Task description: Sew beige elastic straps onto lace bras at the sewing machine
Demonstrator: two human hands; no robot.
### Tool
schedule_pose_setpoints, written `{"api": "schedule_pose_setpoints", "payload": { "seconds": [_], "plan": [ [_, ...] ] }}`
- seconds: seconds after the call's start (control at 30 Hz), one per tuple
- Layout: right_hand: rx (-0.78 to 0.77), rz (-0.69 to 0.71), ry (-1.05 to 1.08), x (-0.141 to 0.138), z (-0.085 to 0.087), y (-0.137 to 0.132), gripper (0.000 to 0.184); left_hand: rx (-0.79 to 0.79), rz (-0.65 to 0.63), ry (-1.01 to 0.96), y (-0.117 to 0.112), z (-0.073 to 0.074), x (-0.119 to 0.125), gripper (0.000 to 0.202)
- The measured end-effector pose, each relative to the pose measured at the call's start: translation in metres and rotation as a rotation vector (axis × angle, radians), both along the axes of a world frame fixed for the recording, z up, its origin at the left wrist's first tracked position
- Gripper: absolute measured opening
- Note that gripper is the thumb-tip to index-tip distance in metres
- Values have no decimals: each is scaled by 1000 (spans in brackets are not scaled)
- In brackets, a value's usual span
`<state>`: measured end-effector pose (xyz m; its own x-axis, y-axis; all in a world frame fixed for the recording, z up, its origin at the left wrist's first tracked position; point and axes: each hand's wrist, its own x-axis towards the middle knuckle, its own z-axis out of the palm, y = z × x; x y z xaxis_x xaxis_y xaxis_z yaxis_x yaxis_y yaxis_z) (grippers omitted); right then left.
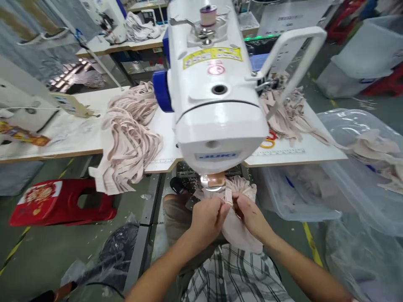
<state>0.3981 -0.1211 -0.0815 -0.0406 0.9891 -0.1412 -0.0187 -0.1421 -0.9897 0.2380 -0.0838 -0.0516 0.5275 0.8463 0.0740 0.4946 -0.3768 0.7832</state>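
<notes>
A white sewing machine fills the centre of the view on a white table. Just below its head, both my hands pinch a pale pink fabric piece with a narrow strap at its top. My left hand is closed on the strap's left side. My right hand is closed on the right side, fingers touching the left hand's. The fabric hangs down over my lap.
A heap of pink straps lies left of the machine and spills over the table edge; more straps lie right. A clear plastic bin with fabric stands right. A red stool sits on the floor left.
</notes>
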Motion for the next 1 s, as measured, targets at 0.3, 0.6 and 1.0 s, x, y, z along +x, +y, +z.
{"api": "schedule_pose_setpoints", "payload": {
  "seconds": [0.3, 0.6, 1.0],
  "plan": [
    [61, -202, -140, 9, 44, 56, 26, -138, 316, -115, 8, 16, 5, 32],
    [236, -39, -428, 23, 45, 109, 9, 341, 273, 255, 29, 9, -11, 35],
    [228, 25, -592, 21, 48, 123, 4, 443, 234, 299, 38, 10, -14, 41]
  ]
}}
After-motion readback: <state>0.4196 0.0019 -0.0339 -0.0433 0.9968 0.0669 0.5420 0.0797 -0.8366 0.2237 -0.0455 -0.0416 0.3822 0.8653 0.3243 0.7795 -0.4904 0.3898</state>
